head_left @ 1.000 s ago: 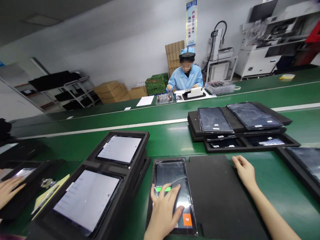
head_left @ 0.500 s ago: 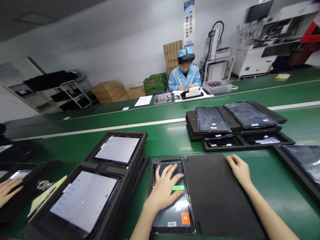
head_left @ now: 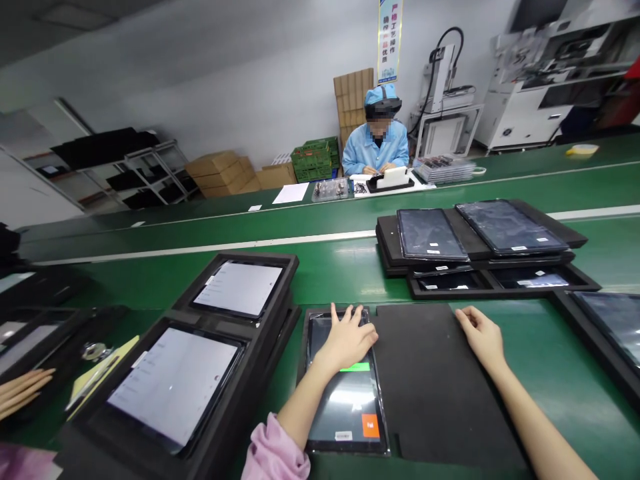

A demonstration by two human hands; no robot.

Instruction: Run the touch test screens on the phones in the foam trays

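Observation:
My left hand (head_left: 350, 339) lies with fingers spread on the upper part of a tablet (head_left: 345, 407), its fingertips near the tablet's top edge. The tablet lies on black foam; its screen shows a green bar and an orange square, and a white label is near its bottom. To its right is a flat black foam board (head_left: 435, 387). At that board's upper right edge, my right hand (head_left: 483, 337) is closed, thumb and forefinger pinching the edge; its other fingers are curled.
Foam trays (head_left: 220, 347) with two lit tablets are stacked on the left. Another person's hand (head_left: 23, 393) is at the far left. Stacked foam with tablets (head_left: 433, 233) stands at the back right. A co-worker (head_left: 377, 147) sits across the green bench (head_left: 330, 267).
My left hand has slid up the tablet toward its top edge, and its pink sleeve has come into view. My right hand stays at the foam board's edge. The view has shifted slightly.

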